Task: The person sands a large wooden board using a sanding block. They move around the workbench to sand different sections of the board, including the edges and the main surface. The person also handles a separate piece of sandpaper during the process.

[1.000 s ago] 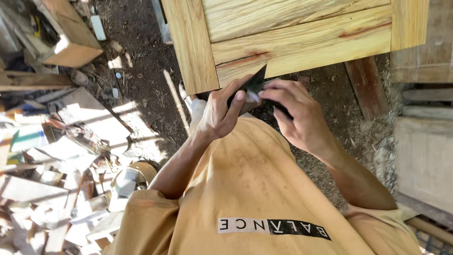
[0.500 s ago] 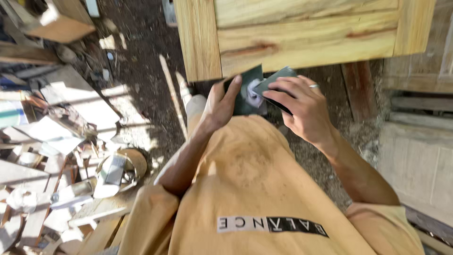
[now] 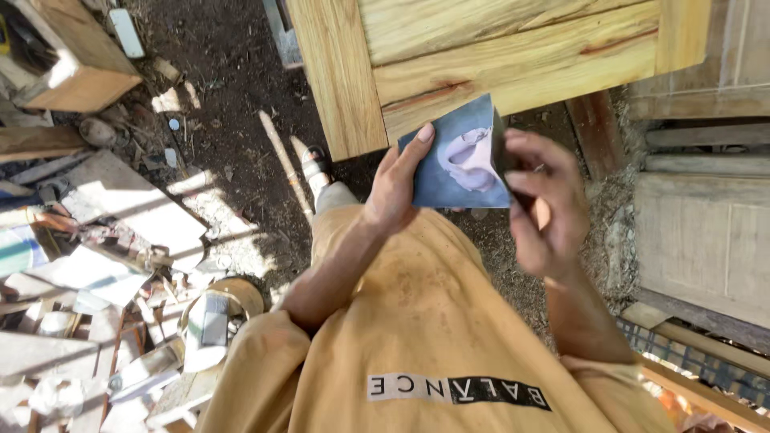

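Dirt floor (image 3: 241, 88) below me, wood scraps (image 3: 96, 265) piled at my left, pale wooden door (image 3: 497, 56) lying flat ahead. Both my hands are up in front of my chest holding a sheet of sandpaper (image 3: 457, 164), dark blue-grey with a whitish worn patch in the middle. Left hand (image 3: 393, 192) pinches its left edge, thumb on top, fingers behind. Right hand (image 3: 545, 200) is closed on the right edge, where the sheet bends back; fingers blurred. Sheet is roughly square, no clear long axis; face tilted up toward me, top corner pointing at the door's lower rail. It sits just below the door edge, not touching it as far as I can tell.
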